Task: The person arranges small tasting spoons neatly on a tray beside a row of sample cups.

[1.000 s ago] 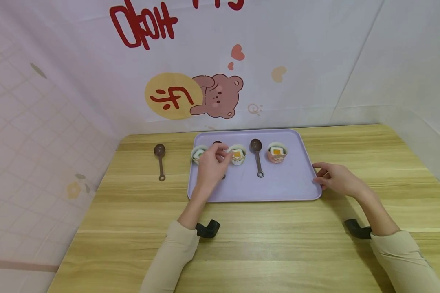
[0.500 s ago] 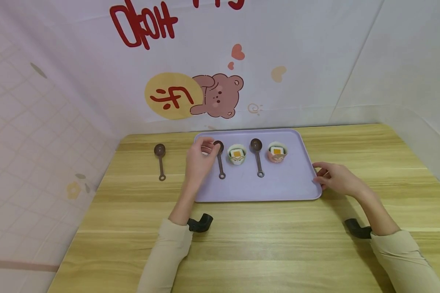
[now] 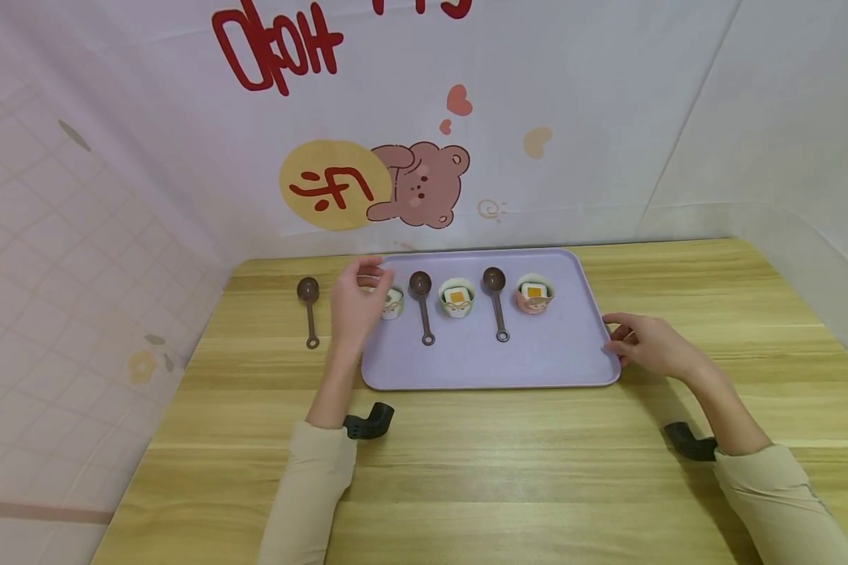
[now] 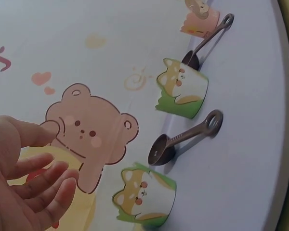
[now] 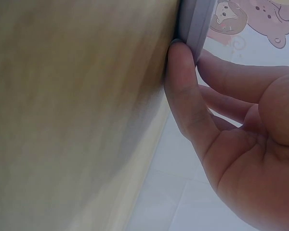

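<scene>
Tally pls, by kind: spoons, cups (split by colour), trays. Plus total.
Brown spoons: 3
Green-printed cups: 2
Pink cup: 1
Lilac tray: 1
Total: 7

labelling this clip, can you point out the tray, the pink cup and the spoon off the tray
Tray (image 3: 495, 366): head view, bare near part
Pink cup (image 3: 534, 306): head view, front wall
Spoon off the tray (image 3: 310, 314): head view, handle
</scene>
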Tool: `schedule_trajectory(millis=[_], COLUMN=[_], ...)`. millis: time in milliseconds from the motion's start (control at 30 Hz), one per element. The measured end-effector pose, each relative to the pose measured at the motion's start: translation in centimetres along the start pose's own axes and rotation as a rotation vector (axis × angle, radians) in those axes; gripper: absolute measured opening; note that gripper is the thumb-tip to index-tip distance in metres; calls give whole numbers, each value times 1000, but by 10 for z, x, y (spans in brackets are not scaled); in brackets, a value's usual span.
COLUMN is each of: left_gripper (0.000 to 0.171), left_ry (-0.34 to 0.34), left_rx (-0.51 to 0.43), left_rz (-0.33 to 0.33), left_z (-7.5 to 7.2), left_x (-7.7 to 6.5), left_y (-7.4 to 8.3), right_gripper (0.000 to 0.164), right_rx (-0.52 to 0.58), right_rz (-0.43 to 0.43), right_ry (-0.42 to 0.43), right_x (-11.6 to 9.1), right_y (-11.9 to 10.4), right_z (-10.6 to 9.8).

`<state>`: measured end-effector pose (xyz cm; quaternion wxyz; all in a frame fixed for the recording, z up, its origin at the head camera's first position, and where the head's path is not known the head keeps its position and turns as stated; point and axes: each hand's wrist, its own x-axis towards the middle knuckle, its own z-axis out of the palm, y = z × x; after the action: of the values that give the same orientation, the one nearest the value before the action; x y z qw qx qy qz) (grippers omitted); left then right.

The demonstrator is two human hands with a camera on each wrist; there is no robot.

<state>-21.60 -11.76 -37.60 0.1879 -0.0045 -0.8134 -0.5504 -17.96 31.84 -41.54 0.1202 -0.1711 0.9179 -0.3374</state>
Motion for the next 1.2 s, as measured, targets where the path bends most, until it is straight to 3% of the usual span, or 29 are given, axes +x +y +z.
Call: schedule_trajectory(millis=[533,1200], left_gripper=[29,28], left_ry=[72,136], left_rx=[40,44], left_rz=[-44,-169], left_z=[-27,-55], left_x=[10,18], left_y=[-19,-45], right_gripper=[46,46], right_rx=[10,4], right_rz=[2,14], right_ry=[5,-1], right_x=[0,1], right_y=[-3,-3], right_z=[1,0])
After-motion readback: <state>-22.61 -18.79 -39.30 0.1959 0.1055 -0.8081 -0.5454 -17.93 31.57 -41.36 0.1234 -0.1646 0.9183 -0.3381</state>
